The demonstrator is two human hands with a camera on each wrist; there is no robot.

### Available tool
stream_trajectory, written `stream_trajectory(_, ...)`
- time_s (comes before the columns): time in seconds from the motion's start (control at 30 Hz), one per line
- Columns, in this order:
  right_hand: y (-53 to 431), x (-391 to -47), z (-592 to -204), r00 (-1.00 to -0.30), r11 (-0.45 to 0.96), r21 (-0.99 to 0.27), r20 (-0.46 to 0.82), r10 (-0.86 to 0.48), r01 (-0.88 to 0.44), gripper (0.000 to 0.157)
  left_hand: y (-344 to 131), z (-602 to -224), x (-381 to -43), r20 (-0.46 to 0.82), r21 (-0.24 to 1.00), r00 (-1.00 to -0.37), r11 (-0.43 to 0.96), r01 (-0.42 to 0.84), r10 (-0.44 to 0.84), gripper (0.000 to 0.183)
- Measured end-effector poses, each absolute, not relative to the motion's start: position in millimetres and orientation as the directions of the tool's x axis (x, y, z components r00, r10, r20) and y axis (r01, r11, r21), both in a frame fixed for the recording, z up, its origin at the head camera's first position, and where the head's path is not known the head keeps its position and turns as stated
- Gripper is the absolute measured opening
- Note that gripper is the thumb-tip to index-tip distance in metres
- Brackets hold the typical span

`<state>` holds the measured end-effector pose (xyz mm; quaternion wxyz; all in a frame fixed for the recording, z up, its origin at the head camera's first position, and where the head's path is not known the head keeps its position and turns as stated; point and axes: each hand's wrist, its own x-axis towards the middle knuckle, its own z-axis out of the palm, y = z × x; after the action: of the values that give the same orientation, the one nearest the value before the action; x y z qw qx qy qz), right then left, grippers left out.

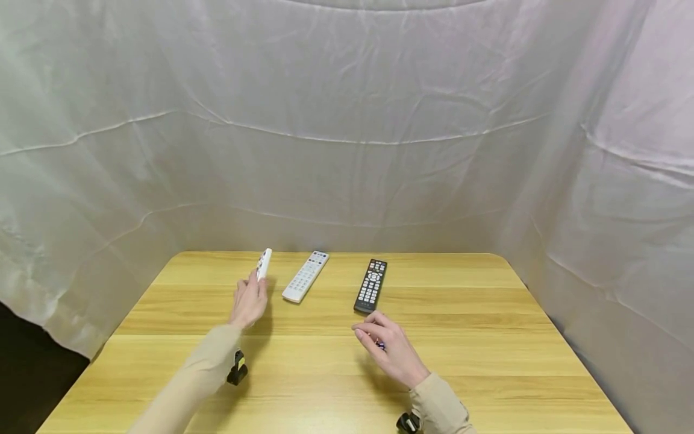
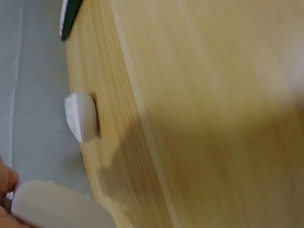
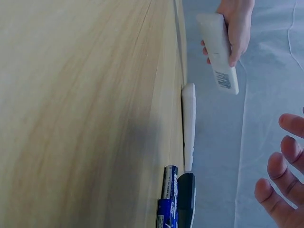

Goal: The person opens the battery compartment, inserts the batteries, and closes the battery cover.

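My left hand (image 1: pixel 248 302) grips a white remote control (image 1: pixel 264 263) by its near end, raised over the table's far left. The right wrist view shows the underside of this remote, with a printed label at one end. Just right of it, a second white remote control (image 1: pixel 305 277) lies buttons up. Farther right is a black remote control (image 1: pixel 371 284) with white buttons. My right hand (image 1: pixel 394 351) hovers just in front of the black remote, its fingers loosely bent and holding nothing. Blue-and-silver batteries (image 3: pixel 166 204) lie on the wood below this hand, mostly hidden in the head view.
The wooden table (image 1: pixel 325 374) ends at a grey-white curtain (image 1: pixel 347 169) along the back and sides. A black wrist camera (image 1: pixel 237 369) is strapped at the left sleeve, and another wrist camera (image 1: pixel 408 423) at the right.
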<state>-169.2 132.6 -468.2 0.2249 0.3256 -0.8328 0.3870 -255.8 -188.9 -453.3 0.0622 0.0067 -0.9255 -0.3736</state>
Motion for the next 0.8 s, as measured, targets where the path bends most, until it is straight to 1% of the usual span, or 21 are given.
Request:
stream_trajectory(0.17,132,-169,-467,-0.680,0.482,-0.493,0.629,-0.378,-0.724,0.014,-194,-455,-266,0.088,0.597,-0.996,0.800,0.064,0.014,0.061)
stream_trajectory(0.27,132,-169,-467,-0.672,0.478,-0.486,0.631,-0.387,-0.732,0.015,-197,-457,-272,0.111,0.532,-0.994,0.843,0.079,0.023,0.061)
stream_trajectory(0.33,132,-170,-468,-0.668,0.476,-0.482,0.633,-0.392,-0.736,0.015,-198,-459,-276,0.132,0.506,-0.991,0.860,0.066,-0.001,0.059)
stream_trajectory(0.57,132,-170,-469,-0.662,0.479,-0.471,0.634,-0.400,-0.741,0.014,-204,-472,-287,0.228,0.477,-0.965,0.879,-0.004,-0.127,0.044)
stream_trajectory(0.7,133,-170,-468,-0.671,0.483,-0.479,0.622,-0.402,-0.733,0.014,-204,-481,-293,0.278,0.448,-0.947,0.894,-0.023,-0.164,0.041)
stream_trajectory(0.8,133,-170,-467,-0.673,0.479,-0.483,0.619,-0.406,-0.733,0.014,-202,-485,-296,0.274,0.452,-0.943,0.891,-0.046,-0.188,0.042)
